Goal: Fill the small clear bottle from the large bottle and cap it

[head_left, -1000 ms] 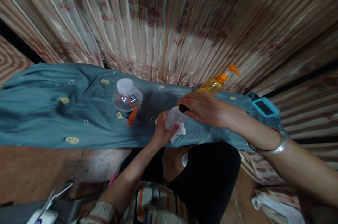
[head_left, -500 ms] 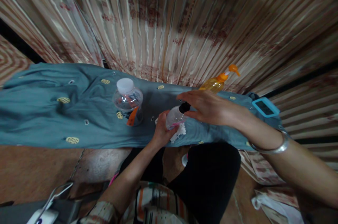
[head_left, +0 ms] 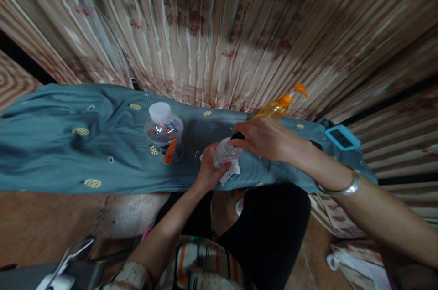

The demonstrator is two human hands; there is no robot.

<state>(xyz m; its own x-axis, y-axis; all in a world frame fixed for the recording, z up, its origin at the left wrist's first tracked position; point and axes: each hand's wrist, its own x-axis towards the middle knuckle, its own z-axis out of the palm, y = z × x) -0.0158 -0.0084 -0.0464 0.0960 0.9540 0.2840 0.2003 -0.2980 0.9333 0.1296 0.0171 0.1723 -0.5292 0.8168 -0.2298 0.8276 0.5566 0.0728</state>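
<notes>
My left hand (head_left: 209, 170) is wrapped round a small clear bottle (head_left: 226, 151) with pink print, tilted toward the right. Its black cap (head_left: 237, 135) is pinched between the thumb and fingers of my right hand (head_left: 262, 137), which partly cover it. A crumpled white tissue (head_left: 231, 173) sits under the bottle, beside my left fingers. To the left stands a larger clear plastic bottle (head_left: 164, 131) with a white lid and an orange label. Behind my right hand is a yellow pump bottle (head_left: 275, 108) with an orange pump top, its lower part hidden.
A teal cloth (head_left: 116, 139) with a pineapple print covers the narrow table. Toward its right end lies a blue-framed device (head_left: 342, 137) with a dark screen. A pleated curtain (head_left: 205, 34) hangs right behind the table. My knees (head_left: 270, 226) are below the front edge.
My right hand has closed its fingers onto the black cap, where before they were spread around it. The right forearm has shifted slightly left. My left hand keeps its hold on the bottle.
</notes>
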